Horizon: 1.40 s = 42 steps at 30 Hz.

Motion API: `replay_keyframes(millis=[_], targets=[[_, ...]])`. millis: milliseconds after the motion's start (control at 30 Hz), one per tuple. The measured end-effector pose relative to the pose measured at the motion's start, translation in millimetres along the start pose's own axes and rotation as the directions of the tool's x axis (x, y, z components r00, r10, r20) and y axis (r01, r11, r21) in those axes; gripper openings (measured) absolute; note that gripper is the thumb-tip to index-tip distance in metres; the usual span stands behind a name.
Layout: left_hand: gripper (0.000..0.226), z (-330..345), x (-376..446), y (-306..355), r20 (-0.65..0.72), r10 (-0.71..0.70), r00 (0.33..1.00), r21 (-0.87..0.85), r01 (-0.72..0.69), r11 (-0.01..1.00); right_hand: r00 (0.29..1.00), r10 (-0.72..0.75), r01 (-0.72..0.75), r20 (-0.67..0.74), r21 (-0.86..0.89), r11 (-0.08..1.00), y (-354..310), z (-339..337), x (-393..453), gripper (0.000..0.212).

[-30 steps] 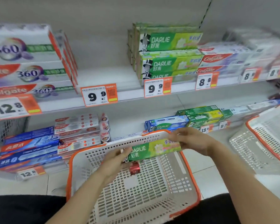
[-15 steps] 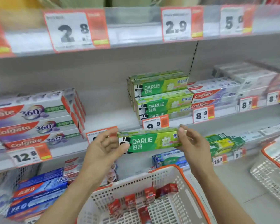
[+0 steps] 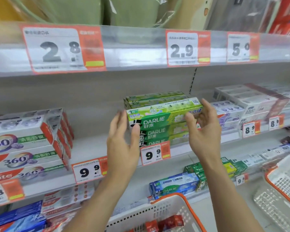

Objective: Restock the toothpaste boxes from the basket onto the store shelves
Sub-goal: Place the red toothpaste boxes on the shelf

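A green Darlie toothpaste box lies on top of the stack of matching green Darlie boxes on the middle shelf. My right hand pinches its right end, thumb on the front and fingers behind. My left hand is at the box's left end with fingers straight, thumb touching the front of the stack. Below, the white basket with an orange rim holds several small red boxes.
Colgate 360 boxes are stacked at the left of the same shelf, white Colgate boxes at the right. A blue Darlie box lies on the lower shelf. A second basket sits at the right. Price tags line the shelf edges.
Both hands lifted the green box out of the basket, up to the middle shelf, and set it on the Darlie stack. My left hand's fingers have straightened away from the box.
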<state>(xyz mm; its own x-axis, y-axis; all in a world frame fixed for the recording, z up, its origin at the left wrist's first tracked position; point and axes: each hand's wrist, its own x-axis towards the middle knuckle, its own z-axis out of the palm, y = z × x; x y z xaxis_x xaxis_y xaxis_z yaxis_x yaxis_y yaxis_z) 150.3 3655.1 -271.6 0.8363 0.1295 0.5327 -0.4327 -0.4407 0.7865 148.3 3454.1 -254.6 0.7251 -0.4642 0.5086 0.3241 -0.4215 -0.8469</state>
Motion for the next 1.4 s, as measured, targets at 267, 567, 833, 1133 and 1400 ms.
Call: replay_keyframes(millis=[267, 567, 833, 1133, 1400], targets=[[0.084, 13.4, 7.2, -14.2, 0.287, 0.025, 0.958, 0.067, -0.046, 0.997, 0.974, -0.02, 0.079, 0.227, -0.251, 0.965, 29.3, -16.8, 27.0, 0.057], [0.074, 25.7, 6.3, -23.1, 0.318, 0.005, 0.948, 0.094, -0.036, 0.995, 0.938, -0.023, 0.172, 0.346, -0.408, 0.897, 38.8, -27.1, 44.9, 0.057], [0.062, 24.7, 11.9, -30.3, 0.34, -0.066, 0.938, 0.082, 0.041, 0.996, 0.938, -0.033, 0.179, 0.345, -0.4, 0.899, 37.7, -22.0, 43.9, 0.058], [0.057, 24.8, 9.8, -22.5, 0.341, -0.083, 0.936, 0.096, 0.053, 0.994, 0.938, 0.013, 0.15, 0.347, -0.438, 0.886, 25.0, -23.3, 40.1, 0.063], [0.056, 22.9, 9.3, -26.7, 0.35, -0.072, 0.934, 0.082, 0.046, 0.996, 0.947, -0.008, 0.148, 0.32, -0.416, 0.897, 32.3, -20.1, 38.8, 0.064]])
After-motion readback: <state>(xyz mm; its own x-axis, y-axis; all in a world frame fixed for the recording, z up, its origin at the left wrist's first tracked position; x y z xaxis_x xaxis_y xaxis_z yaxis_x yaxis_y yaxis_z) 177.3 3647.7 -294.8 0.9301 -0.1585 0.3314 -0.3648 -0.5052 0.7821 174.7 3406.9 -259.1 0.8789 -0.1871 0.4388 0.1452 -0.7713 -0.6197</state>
